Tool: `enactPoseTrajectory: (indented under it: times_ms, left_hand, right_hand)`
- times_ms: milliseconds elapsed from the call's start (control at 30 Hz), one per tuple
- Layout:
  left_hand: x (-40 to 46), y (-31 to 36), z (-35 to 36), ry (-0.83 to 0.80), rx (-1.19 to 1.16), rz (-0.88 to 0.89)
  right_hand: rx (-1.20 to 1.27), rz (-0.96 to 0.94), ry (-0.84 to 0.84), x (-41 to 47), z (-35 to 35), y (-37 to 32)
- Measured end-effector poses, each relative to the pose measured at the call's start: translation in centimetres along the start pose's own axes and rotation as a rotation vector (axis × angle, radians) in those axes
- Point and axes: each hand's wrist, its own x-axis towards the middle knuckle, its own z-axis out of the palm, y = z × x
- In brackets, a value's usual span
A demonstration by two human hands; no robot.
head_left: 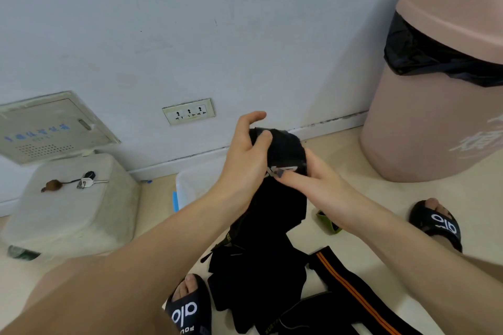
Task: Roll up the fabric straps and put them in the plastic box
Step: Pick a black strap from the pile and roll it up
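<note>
We hold the black strap (283,149) up off the floor (353,226) — left hand (245,160) and right hand (321,185) both clamped on its roll — so the loose tail hangs free for winding.

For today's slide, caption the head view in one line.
Both hands roll a black strap above the plastic box.

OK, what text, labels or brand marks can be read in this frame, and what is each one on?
"alo": white, on the slide sandal at right.
"alo", with a partial "FOU" below: on the slide sandal at bottom.
Blue characters on the wall panel: blurred, unreadable.
White characters on the pink bin: cut off, unreadable.
White print on the black strap both hands grip: covered, unreadable.
Yellow lettering on the strap pile: too small.
</note>
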Motion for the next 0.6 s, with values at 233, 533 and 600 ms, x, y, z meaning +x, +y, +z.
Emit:
enactPoseTrajectory:
  times_ms: [233,533,600]
  left_hand:
    - [0.0,-0.5,0.2,-0.1,-0.116,-0.198]
    - [0.4,0.3,-0.8,-0.172,-0.111,-0.174]
    - [-0.4,-0.3,-0.3,-0.249,-0.011,-0.148]
  right_hand:
    - [-0.112,-0.003,0.02,-0.2,0.0,0.2]
    - [0.14,0.021,0.129,-0.4,-0.6,-0.2]
    - [0.228,0.03,0.169,-0.4,-1.0,-0.7]
